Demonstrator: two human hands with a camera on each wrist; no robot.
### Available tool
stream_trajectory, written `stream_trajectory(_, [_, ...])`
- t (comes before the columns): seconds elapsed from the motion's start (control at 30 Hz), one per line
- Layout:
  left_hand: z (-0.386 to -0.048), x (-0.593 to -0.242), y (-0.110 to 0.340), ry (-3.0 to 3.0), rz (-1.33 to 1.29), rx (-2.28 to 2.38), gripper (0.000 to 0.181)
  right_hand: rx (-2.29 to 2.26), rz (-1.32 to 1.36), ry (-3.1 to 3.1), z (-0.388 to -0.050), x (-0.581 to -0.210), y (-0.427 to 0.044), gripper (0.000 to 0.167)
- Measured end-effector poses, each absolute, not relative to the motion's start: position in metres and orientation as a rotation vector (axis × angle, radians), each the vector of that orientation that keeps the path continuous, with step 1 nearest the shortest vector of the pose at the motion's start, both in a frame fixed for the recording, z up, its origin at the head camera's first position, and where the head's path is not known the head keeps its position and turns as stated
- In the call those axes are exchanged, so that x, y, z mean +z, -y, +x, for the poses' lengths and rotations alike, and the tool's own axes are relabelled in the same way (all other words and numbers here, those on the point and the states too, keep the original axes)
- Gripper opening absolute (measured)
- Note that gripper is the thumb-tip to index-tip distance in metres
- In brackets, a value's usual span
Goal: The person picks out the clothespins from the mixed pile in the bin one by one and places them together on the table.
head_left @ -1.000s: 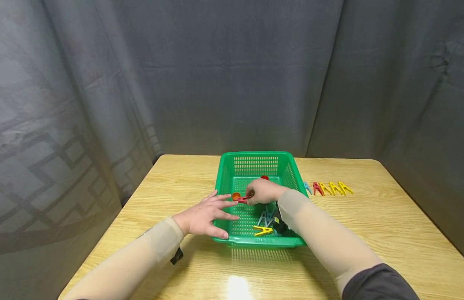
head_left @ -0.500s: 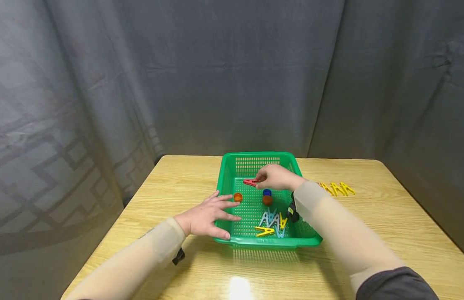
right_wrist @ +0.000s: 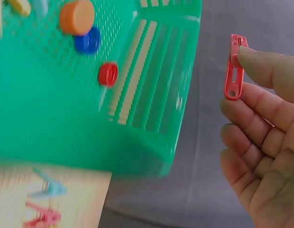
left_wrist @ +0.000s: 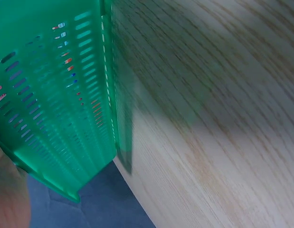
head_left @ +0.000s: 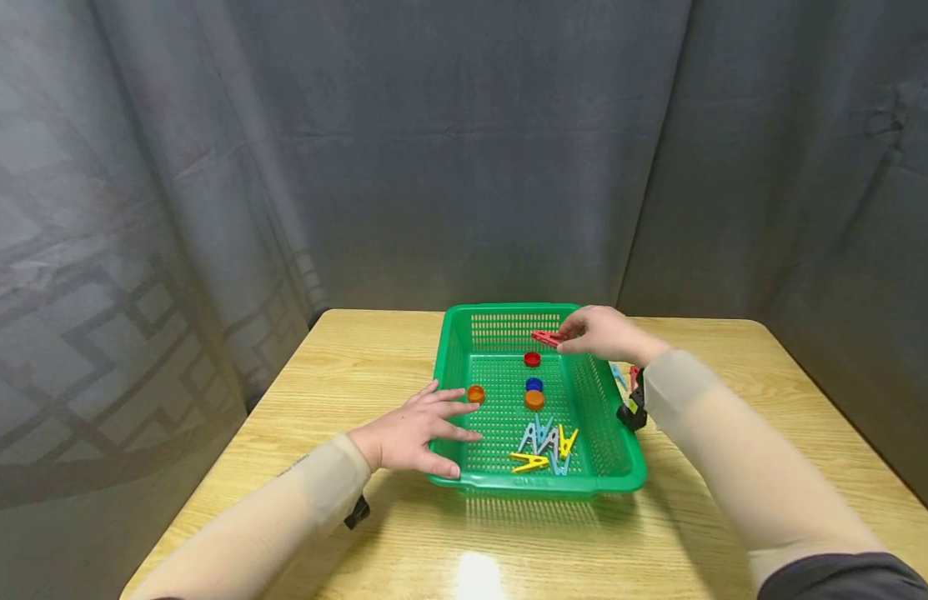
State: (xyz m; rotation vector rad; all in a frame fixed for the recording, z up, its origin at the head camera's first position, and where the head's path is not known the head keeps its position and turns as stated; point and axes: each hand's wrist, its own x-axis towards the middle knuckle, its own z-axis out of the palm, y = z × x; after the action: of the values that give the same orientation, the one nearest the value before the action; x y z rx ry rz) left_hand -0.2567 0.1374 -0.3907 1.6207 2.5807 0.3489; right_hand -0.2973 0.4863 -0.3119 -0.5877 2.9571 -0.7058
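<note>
A red clothespin (head_left: 546, 337) is pinched between the thumb and fingers of my right hand (head_left: 606, 333), above the far right part of the green basket (head_left: 539, 482). The right wrist view shows the same red clothespin (right_wrist: 234, 71) held by thumb and forefinger of the right hand (right_wrist: 272, 114). My left hand (head_left: 411, 433) lies with fingers spread over the basket's left rim. Inside the basket are several clothespins, among them a yellow one (head_left: 529, 462), and an orange cap (head_left: 534, 400), a blue cap (head_left: 534, 384), a red cap (head_left: 532, 359) and another orange cap (head_left: 475, 393).
Right of the basket on the wooden table (head_left: 343, 358), a light blue clothespin (head_left: 619, 376) and a red one (head_left: 634, 377) lie partly behind the right wrist. Grey curtains (head_left: 464, 167) hang behind the table.
My right hand has lifted the red clothespin from near the left orange cap and carried it right and away, uncovering the caps and clothespins in the basket. The left hand has hardly moved.
</note>
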Motion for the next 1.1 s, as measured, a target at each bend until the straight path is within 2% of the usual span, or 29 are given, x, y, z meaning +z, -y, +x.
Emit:
stream_trajectory(0.47, [-0.255, -0.390, -0.140, -2.583, 1.616, 0.342, 0.052, -0.771, -0.313, -3.035, -0.282, -0.308, -0.568, 0.041])
stream_trajectory(0.73, [-0.254, -0.390, -0.141, -2.580, 1.623, 0.353, 0.054, -0.829, -0.089, -2.993, -0.275, -0.331, -0.618, 0.056])
stream_trajectory(1.1, [-0.255, -0.392, -0.140, -2.580, 1.622, 0.366, 0.052, -0.752, 0.158, -3.070, -0.263, -0.366, -0.662, 0.060])
